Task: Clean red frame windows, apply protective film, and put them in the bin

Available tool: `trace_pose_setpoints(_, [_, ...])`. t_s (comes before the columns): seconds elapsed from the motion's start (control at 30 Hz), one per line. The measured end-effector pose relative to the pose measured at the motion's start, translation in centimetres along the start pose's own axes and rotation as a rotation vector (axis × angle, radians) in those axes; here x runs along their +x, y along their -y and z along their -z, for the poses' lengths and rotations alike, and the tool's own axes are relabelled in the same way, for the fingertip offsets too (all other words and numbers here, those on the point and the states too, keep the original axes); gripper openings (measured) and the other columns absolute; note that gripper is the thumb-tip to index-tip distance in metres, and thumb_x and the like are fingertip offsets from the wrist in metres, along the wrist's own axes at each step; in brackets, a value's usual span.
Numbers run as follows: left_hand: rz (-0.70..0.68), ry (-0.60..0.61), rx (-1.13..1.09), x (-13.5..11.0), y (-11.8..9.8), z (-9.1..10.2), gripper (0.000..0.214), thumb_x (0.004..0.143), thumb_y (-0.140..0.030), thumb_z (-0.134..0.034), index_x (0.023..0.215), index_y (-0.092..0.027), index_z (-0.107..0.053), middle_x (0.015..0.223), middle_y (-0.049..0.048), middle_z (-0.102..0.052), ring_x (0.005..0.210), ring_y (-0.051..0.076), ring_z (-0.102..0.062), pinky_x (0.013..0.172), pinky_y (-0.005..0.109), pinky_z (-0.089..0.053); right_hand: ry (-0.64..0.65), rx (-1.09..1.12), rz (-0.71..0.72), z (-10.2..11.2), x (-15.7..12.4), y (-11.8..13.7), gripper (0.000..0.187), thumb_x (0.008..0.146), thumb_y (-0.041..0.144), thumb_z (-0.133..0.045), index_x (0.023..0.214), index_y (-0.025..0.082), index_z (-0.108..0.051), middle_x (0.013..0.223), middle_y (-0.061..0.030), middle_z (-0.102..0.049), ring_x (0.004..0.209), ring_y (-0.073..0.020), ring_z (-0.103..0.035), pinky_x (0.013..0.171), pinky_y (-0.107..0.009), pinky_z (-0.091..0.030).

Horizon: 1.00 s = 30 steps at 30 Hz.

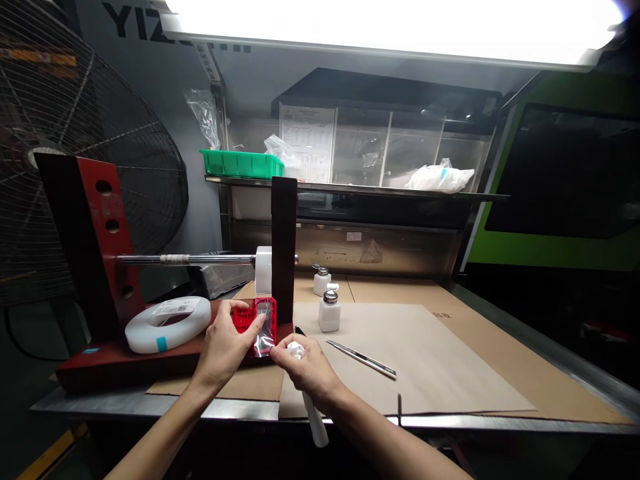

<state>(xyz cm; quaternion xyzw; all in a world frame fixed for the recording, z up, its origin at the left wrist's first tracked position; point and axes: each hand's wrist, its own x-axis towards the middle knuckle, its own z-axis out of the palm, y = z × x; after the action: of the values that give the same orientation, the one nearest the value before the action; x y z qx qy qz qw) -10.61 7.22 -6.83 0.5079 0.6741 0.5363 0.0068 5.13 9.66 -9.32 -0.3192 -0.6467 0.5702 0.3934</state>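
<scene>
My left hand (227,340) grips a translucent red plastic part (243,320), with the thumb over its face and the fingers behind its left edge. A strip of clear film (265,337) lies along the right side of the part, below a film roll (263,270) on a metal rod. With thumb and index finger together, my right hand (310,370) pinches at the lower right corner of the film. A crumpled white cloth or tissue (296,349) is tucked in the same hand, and its tail (315,423) hangs below the wrist.
The roll hangs on a red and black stand (284,247). A large film roll (167,327) lies on its base. White pump bottles (329,315) and a utility knife (363,360) are on the cardboard-covered table (425,360). A green bin (243,164) stands on the shelf; a fan (95,133) is left.
</scene>
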Motion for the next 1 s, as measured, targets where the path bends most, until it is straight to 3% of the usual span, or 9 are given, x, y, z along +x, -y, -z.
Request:
trace_pose_setpoints(0.1, [-0.005,-0.002,-0.001,0.0,0.2,-0.1,0.039,0.068,-0.054,-0.059,0.091,-0.023,-0.050,0.092,0.0063,-0.065,0.083,0.028,-0.065,0.078,0.043,-0.050,-0.054,-0.099,0.174,0.8,0.1,0.8,0.013,0.074,0.028,-0.060,0.073,0.018,-0.054,0.062,0.0046,-0.050,0.056,-0.0081,-0.041,0.052,-0.020,-0.032])
trace_pose_setpoints(0.17, [-0.007,-0.007,0.004,0.0,0.2,-0.1,0.038,0.068,-0.054,-0.059,0.090,-0.023,-0.050,0.092,0.0062,-0.065,0.083,0.028,-0.065,0.077,0.042,-0.050,0.000,-0.153,0.260,1.2,0.4,1.7,0.005,0.075,0.021,-0.054,0.078,0.018,-0.057,0.069,0.0034,-0.053,0.059,-0.0082,-0.044,0.055,-0.020,-0.035])
trace_pose_setpoints(0.33, [-0.006,-0.022,0.021,-0.1,0.0,-0.1,0.038,0.068,-0.052,-0.061,0.090,-0.024,-0.049,0.089,0.0052,-0.065,0.080,0.027,-0.064,0.074,0.040,-0.050,0.285,-0.453,0.166,1.1,1.4,4.5,0.015,0.071,0.014,-0.053,0.080,0.019,-0.063,0.069,0.0028,-0.056,0.061,-0.0096,-0.048,0.055,-0.020,-0.037])
trace_pose_setpoints(0.47, [-0.014,-0.031,0.006,-0.3,-0.2,0.0,0.034,0.073,-0.054,-0.054,0.089,-0.024,-0.048,0.088,0.0048,-0.065,0.079,0.026,-0.063,0.072,0.038,-0.049,0.413,-0.696,0.156,0.8,1.7,5.4,0.019,0.069,0.017,-0.055,0.085,0.019,-0.065,0.073,0.0008,-0.058,0.068,-0.0132,-0.053,0.060,-0.022,-0.041])
trace_pose_setpoints(0.6, [-0.031,-0.030,-0.012,-0.5,-0.4,0.0,0.027,0.081,-0.051,-0.041,0.085,-0.025,-0.046,0.080,0.0030,-0.064,0.072,0.024,-0.063,0.067,0.036,-0.048,0.452,-0.746,0.175,0.9,1.9,5.3,0.024,0.068,0.017,-0.055,0.089,0.019,-0.066,0.077,-0.0004,-0.061,0.073,-0.0155,-0.055,0.064,-0.023,-0.043])
trace_pose_setpoints(0.73, [-0.025,-0.038,-0.007,-0.5,-0.4,-0.2,0.024,0.081,-0.048,-0.042,0.084,-0.025,-0.045,0.077,0.0028,-0.063,0.067,0.024,-0.062,0.064,0.036,-0.046,0.424,-0.812,0.302,1.4,1.9,5.0,0.027,0.071,0.018,-0.055,0.097,0.021,-0.062,0.088,-0.0011,-0.065,0.081,-0.0166,-0.058,0.072,-0.025,-0.043])
trace_pose_setpoints(0.83, [-0.024,-0.029,-0.010,-0.5,-0.5,-0.2,0.023,0.081,-0.048,-0.044,0.085,-0.025,-0.046,0.076,0.0020,-0.063,0.064,0.023,-0.062,0.061,0.035,-0.045,0.367,-0.985,0.356,1.4,1.6,4.8,0.027,0.073,0.022,-0.053,0.099,0.022,-0.060,0.083,-0.0022,-0.066,0.075,-0.0181,-0.058,0.065,-0.026,-0.041])
trace_pose_setpoints(1.0, [-0.015,-0.032,-0.020,-0.6,-0.4,-0.2,0.022,0.083,-0.046,-0.041,0.086,-0.025,-0.045,0.074,0.0020,-0.062,0.063,0.023,-0.061,0.059,0.033,-0.045,0.380,-1.236,0.412,0.9,1.2,5.2,0.027,0.075,0.025,-0.049,0.100,0.022,-0.058,0.081,-0.0058,-0.068,0.069,-0.0206,-0.060,0.056,-0.027,-0.032])
